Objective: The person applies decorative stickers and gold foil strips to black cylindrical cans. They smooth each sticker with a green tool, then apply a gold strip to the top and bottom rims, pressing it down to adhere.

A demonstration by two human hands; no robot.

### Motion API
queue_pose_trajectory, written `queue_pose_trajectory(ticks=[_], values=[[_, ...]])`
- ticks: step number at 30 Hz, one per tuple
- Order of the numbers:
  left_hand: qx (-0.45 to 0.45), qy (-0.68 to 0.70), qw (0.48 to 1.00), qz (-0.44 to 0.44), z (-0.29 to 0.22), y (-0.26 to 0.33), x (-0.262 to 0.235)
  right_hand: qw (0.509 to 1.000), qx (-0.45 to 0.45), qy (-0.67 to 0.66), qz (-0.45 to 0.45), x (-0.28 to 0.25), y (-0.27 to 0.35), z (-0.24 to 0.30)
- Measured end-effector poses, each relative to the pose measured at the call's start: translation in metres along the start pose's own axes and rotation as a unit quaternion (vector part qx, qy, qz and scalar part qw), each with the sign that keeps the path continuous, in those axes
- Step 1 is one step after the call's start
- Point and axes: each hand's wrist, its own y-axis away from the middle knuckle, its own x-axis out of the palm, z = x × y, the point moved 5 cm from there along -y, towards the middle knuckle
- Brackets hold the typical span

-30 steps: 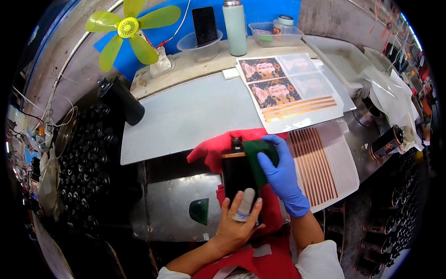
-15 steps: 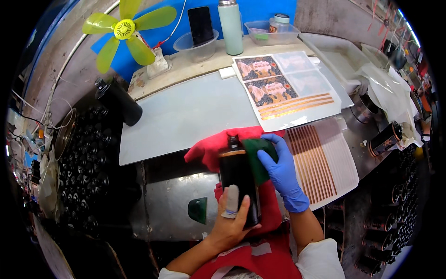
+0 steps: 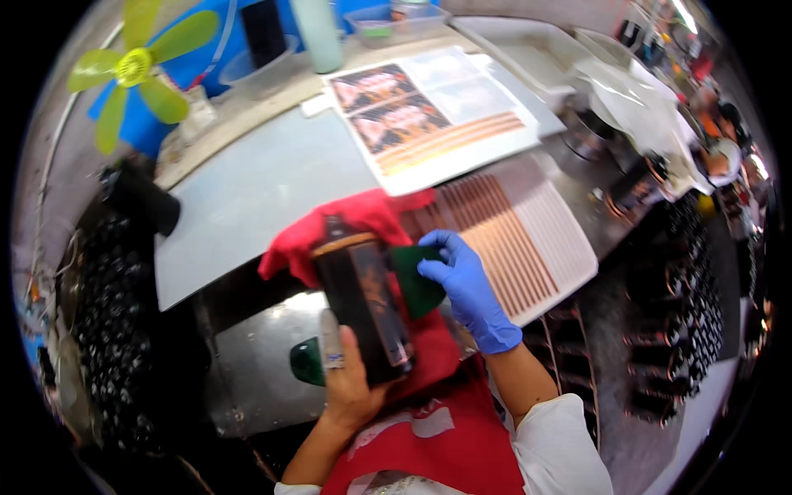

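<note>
Now the left hand (image 3: pixel 353 385) holds a black bottle (image 3: pixel 348 289) near the right hand (image 3: pixel 466 289).

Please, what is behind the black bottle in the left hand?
Red cloth shows beyond the top of the black bottle and along its right side. Whatever the bottle covers cannot be seen.

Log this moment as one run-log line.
left hand: holds black bottle; right hand: blue-gloved, pinches flat green piece; behind bottle: red cloth; metal surface: second green piece
</note>
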Motion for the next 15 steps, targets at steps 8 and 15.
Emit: queue_pose_trajectory(ticks=[8,15], values=[[0.026,-0.074,0.997,-0.027,-0.006,0.003,-0.005,0.910,0.001,-0.011,-0.414,-0.213,0.113,-0.033],[0.073,-0.109,0.990,-0.042,-0.015,-0.005,-0.004,0.908,0.025,0.111,-0.404,-0.261,0.096,-0.062]])
